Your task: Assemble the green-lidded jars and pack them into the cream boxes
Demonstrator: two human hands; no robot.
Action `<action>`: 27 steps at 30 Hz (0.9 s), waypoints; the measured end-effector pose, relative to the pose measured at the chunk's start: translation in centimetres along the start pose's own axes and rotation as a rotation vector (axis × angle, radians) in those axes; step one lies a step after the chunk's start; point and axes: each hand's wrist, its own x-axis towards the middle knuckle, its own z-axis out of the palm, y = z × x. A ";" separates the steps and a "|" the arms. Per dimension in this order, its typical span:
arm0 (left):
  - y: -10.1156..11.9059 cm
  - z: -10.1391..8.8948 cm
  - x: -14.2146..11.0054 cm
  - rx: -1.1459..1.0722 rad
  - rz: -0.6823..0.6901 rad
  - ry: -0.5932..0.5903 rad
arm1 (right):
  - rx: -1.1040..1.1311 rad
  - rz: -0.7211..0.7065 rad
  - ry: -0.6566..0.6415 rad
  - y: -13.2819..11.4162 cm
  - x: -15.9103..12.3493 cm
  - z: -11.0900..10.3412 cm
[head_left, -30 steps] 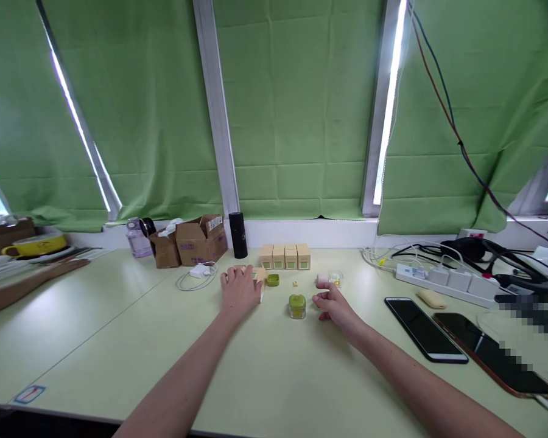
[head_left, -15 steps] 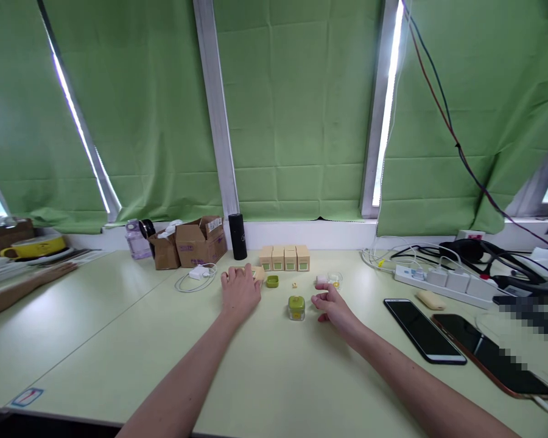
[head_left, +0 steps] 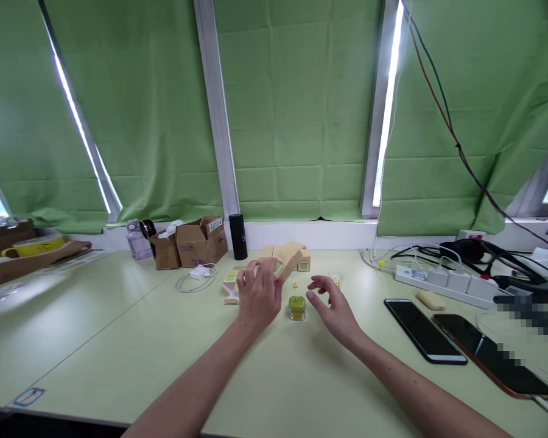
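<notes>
My left hand [head_left: 260,295] grips a small tan cardboard box [head_left: 290,258], tilted above the table with its green-windowed side showing. Left of that hand lies an opened piece of packaging [head_left: 231,286] with a green patch. Between my hands stands a small clear jar [head_left: 296,308] with a green lid, untouched. My right hand [head_left: 331,304] hovers just right of the jar, fingers apart and nothing in them. A tiny yellow piece [head_left: 295,285] lies behind the jar. Behind my right hand sits a clear round container [head_left: 335,278], partly hidden.
More tan boxes [head_left: 304,261] stand in a row at the back, partly covered by the held box. A black cylinder [head_left: 238,237], open cartons [head_left: 201,246] and a white charger [head_left: 201,272] are left. Phones [head_left: 424,331] and a power strip [head_left: 442,283] lie right.
My left hand has moved right and raised the tan box off the table; packaging now shows at its left. The green tray is now hidden. My right hand has shifted slightly, still without a grip.
</notes>
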 end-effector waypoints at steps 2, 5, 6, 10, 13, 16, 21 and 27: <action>1.2 0.1 -0.5 -0.044 0.082 0.058 | 0.018 -0.025 -0.004 -0.5 -0.2 0.3; 2.6 0.2 -1.2 -0.075 0.191 0.121 | 0.085 -0.053 -0.029 -1.1 -0.4 0.6; 3.0 0.1 -1.3 -0.073 0.211 0.130 | 0.118 -0.053 -0.034 -1.2 -0.4 0.7; 3.7 -0.3 -1.6 -0.101 0.230 0.121 | 0.246 -0.018 -0.039 -1.3 -0.3 0.7; 3.6 -0.6 -1.5 -0.242 0.199 0.064 | 0.230 -0.004 -0.048 -1.1 -0.1 0.3; 3.0 -0.6 -1.0 -0.423 0.101 -0.006 | 0.070 -0.068 -0.029 -1.0 0.2 -0.5; 1.6 -0.7 0.5 -0.621 0.042 -0.164 | -0.155 -0.343 0.044 -1.2 0.2 -1.6; 1.2 -1.2 2.0 -0.549 0.189 -0.084 | -0.474 -0.717 0.104 -0.9 0.7 -2.7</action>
